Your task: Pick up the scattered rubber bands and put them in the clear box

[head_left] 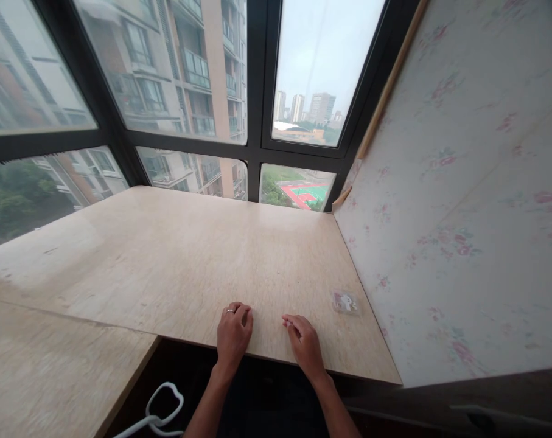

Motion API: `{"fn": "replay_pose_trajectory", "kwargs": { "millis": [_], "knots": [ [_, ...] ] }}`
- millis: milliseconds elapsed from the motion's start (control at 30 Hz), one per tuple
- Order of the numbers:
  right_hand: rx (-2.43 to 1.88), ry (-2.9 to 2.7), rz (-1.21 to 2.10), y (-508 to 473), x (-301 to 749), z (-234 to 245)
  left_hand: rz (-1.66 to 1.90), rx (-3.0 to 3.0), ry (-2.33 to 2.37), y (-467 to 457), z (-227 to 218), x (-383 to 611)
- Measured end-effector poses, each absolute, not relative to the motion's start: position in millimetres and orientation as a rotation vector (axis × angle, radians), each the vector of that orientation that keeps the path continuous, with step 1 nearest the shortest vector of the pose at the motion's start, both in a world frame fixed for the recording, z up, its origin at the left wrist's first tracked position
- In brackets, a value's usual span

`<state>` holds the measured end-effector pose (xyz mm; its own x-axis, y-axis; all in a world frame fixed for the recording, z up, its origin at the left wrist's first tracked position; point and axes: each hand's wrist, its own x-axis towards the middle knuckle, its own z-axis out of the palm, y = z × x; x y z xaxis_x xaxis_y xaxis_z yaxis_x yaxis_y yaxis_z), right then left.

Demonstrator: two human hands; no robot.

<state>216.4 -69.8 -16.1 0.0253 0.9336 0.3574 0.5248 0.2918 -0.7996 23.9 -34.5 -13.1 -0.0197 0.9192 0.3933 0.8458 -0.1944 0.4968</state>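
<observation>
Just above the near edge of the stone-look counter, my left hand is closed, thumb and fingertips drawn together. A ring sits on one of its fingers. My right hand is a short way to the right, also closed in a pinch, and a tiny pale bit seems to show at its fingertips. What either pinch holds, if anything, is too small to name. Beyond my right hand, close to the wall, a small clear plastic box with whitish pieces in it lies on the counter. Neither hand touches the box.
A wall with floral paper borders the counter on the right. Dark-framed windows rise along the back and left. Below the counter's front edge, a white looped object stands at lower left beside another counter section.
</observation>
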Motion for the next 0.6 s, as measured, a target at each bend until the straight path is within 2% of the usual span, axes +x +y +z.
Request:
{"fn": "replay_pose_trajectory", "kwargs": {
  "millis": [600],
  "knots": [
    [-1.45, -1.661, 0.456, -66.0, 209.3, -9.9, 1.026, 2.02, 1.909, -28.7, -9.3, 20.3]
  ]
}}
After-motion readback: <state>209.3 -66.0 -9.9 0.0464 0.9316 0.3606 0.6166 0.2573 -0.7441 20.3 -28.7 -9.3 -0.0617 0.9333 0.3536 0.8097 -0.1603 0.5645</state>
